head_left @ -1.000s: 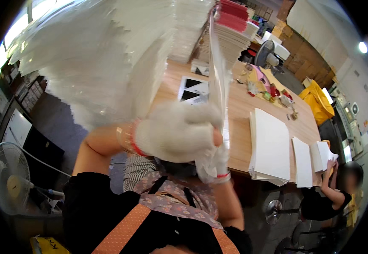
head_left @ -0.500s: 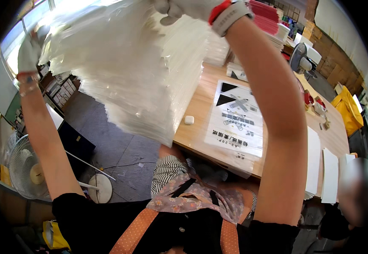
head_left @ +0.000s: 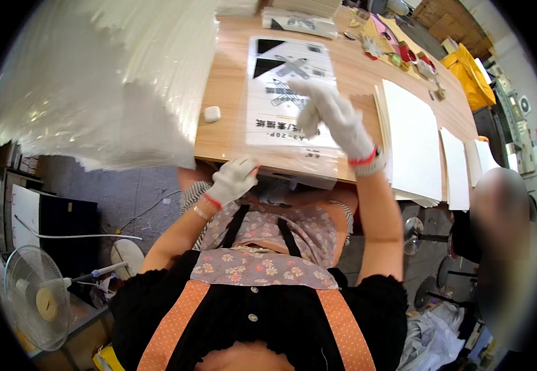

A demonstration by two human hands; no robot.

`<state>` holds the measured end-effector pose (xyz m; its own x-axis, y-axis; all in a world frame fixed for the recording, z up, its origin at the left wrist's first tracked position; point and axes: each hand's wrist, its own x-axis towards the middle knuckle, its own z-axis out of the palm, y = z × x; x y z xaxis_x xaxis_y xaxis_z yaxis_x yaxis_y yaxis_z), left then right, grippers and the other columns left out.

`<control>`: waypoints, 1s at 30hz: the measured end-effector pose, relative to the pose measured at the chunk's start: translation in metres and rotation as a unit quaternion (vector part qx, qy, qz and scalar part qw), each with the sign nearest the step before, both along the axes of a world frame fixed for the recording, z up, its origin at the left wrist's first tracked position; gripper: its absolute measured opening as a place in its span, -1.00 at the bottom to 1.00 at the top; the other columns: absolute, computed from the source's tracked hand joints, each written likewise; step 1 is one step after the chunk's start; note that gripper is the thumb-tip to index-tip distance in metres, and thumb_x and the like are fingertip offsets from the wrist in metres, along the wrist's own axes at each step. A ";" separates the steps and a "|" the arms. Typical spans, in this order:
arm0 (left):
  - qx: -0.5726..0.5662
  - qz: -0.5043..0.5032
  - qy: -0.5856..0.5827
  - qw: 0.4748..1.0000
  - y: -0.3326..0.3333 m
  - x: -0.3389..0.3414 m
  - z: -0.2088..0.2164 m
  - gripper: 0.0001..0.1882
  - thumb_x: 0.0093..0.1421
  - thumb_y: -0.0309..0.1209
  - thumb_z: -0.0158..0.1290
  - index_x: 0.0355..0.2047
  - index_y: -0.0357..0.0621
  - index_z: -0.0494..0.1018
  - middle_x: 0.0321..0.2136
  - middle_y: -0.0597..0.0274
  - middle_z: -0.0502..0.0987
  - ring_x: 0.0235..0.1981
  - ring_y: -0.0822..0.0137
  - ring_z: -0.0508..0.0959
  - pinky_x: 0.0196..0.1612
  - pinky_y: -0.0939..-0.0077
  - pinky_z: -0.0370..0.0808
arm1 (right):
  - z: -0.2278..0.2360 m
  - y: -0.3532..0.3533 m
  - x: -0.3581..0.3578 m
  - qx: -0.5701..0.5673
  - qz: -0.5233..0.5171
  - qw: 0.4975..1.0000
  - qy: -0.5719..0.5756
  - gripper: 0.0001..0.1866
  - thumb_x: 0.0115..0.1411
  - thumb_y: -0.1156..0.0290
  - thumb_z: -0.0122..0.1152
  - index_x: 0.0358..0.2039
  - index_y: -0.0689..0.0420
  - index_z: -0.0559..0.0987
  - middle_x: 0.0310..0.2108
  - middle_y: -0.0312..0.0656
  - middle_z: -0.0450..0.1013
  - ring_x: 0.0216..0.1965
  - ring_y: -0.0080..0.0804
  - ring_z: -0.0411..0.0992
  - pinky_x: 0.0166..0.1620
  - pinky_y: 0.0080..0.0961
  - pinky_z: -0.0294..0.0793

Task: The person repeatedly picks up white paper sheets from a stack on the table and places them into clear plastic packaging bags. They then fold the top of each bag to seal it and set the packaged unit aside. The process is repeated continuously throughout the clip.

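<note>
Holds right hand (head_left: 336, 119), fingers apart, over printed plastic bag (head_left: 271, 102), laid flat seemingly for easy reach, and left hand (head_left: 234, 179), grip impossible to tell, at near edge of table (head_left: 226, 137).

Narrow lanes of bare wood are running along both sides of the flat printed bag (head_left: 267, 48).
On the left, the thick pile of clear plastic sleeves (head_left: 157, 62) is walling off that side of the bench (head_left: 228, 68), and a small white case (head_left: 212, 114) is sitting in the lane beside it. The left hand (head_left: 234, 179) is obstructing the near edge, while the right hand (head_left: 336, 117) is covering the bag's right part. Farther right, the white paper stack (head_left: 412, 142) is bounding the other lane; a packaged bundle (head_left: 299, 23) is lying across the way beyond the bag.
</note>
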<state>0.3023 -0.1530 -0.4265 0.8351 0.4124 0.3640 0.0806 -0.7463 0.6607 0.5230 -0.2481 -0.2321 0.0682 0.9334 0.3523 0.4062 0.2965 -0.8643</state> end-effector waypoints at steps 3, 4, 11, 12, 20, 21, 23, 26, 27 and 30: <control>0.208 0.001 0.067 0.976 0.010 0.067 -0.024 -0.65 0.15 -0.26 -0.01 -0.09 -0.16 0.41 0.12 -0.10 0.27 0.15 -0.13 0.22 0.14 -0.10 0.13 | -0.079 -0.063 0.004 -0.116 -0.174 0.946 0.247 -0.50 0.37 0.09 -0.24 0.06 0.23 0.41 -0.56 -0.20 0.47 -0.58 -0.53 0.43 -0.48 -0.62 0.42; 0.204 0.004 0.120 0.972 0.018 0.084 -0.030 -0.59 0.15 -0.19 -0.05 -0.05 -0.12 0.40 0.16 -0.08 0.22 0.19 -0.13 0.17 0.17 -0.14 0.05 | -0.105 -0.085 0.004 -0.132 -0.214 0.931 0.264 -0.49 0.36 0.08 -0.21 0.06 0.25 0.40 -0.55 -0.20 0.47 -0.58 -0.51 0.44 -0.47 -0.60 0.44; 0.189 0.058 0.190 0.962 0.052 0.154 -0.036 -0.49 0.15 -0.11 -0.08 0.02 -0.14 0.37 0.21 -0.07 0.17 0.23 -0.03 0.11 0.24 0.00 -0.06 | -0.209 -0.205 -0.030 -0.223 -0.458 0.749 0.424 -0.50 0.32 0.04 -0.11 0.02 0.21 0.41 -0.55 -0.20 0.45 -0.61 -0.38 0.46 -0.48 -0.48 0.51; 0.155 0.023 0.169 0.973 0.053 0.153 -0.037 -0.51 0.13 -0.11 -0.05 0.00 -0.13 0.38 0.20 -0.05 0.18 0.23 -0.01 0.11 0.25 0.05 -0.04 | -0.213 -0.212 -0.034 -0.222 -0.461 0.744 0.429 -0.54 0.31 0.07 -0.10 0.02 0.16 0.43 -0.53 -0.21 0.45 -0.58 -0.40 0.46 -0.48 -0.51 0.49; 0.029 0.012 0.099 0.995 0.029 0.132 -0.025 -0.67 -0.03 -0.19 0.20 -0.43 -0.18 0.42 -0.26 0.11 0.37 -0.12 0.09 0.29 0.02 0.30 0.25 | -0.207 -0.178 -0.022 -0.279 -0.395 0.781 0.396 -0.61 0.30 0.14 -0.05 0.02 0.08 0.47 -0.45 -0.23 0.49 -0.53 -0.51 0.45 -0.43 -0.58 0.46; -0.006 0.018 0.094 0.995 0.024 0.132 -0.025 -0.67 -0.04 -0.20 0.21 -0.44 -0.19 0.41 -0.26 0.12 0.37 -0.10 0.09 0.29 0.01 0.32 0.25 | -0.206 -0.171 -0.021 -0.253 -0.366 0.811 0.380 -0.60 0.31 0.14 -0.06 0.03 0.09 0.47 -0.44 -0.22 0.49 -0.52 -0.51 0.45 -0.42 -0.59 0.46; 0.037 0.008 0.132 0.991 0.012 0.133 -0.007 -0.65 -0.05 -0.18 0.21 -0.43 -0.19 0.42 -0.26 0.11 0.37 -0.07 0.08 0.27 0.06 0.27 0.19 | -0.202 -0.159 -0.016 -0.242 -0.342 0.832 0.364 -0.60 0.33 0.17 -0.07 0.05 0.14 0.44 -0.44 -0.21 0.50 -0.52 -0.51 0.45 -0.39 -0.59 0.48; 0.114 -0.023 0.141 0.983 -0.001 0.125 -0.012 -0.70 -0.02 -0.20 0.18 -0.43 -0.15 0.45 -0.24 0.18 0.37 -0.09 0.12 0.29 0.09 0.20 0.11 | -0.202 -0.151 -0.014 -0.240 -0.326 0.836 0.370 -0.60 0.33 0.20 -0.06 0.05 0.17 0.44 -0.44 -0.20 0.50 -0.52 -0.52 0.45 -0.38 -0.59 0.48; 0.111 -0.024 0.129 0.985 -0.002 0.123 -0.018 -0.72 -0.04 -0.23 0.18 -0.45 -0.16 0.44 -0.26 0.18 0.38 -0.11 0.12 0.30 0.06 0.24 0.15 | -0.205 -0.151 -0.017 -0.245 -0.326 0.832 0.376 -0.61 0.33 0.21 -0.06 0.05 0.18 0.43 -0.44 -0.20 0.50 -0.52 -0.52 0.45 -0.38 -0.59 0.48; 0.093 -0.017 0.097 0.991 0.000 0.121 -0.026 -0.83 -0.03 -0.34 0.12 -0.52 -0.17 0.43 -0.32 0.19 0.41 -0.16 0.13 0.34 -0.01 0.31 0.21 | -0.211 -0.147 -0.027 -0.254 -0.324 0.823 0.392 -0.61 0.32 0.24 -0.06 0.05 0.19 0.43 -0.45 -0.19 0.49 -0.51 -0.51 0.45 -0.38 -0.60 0.48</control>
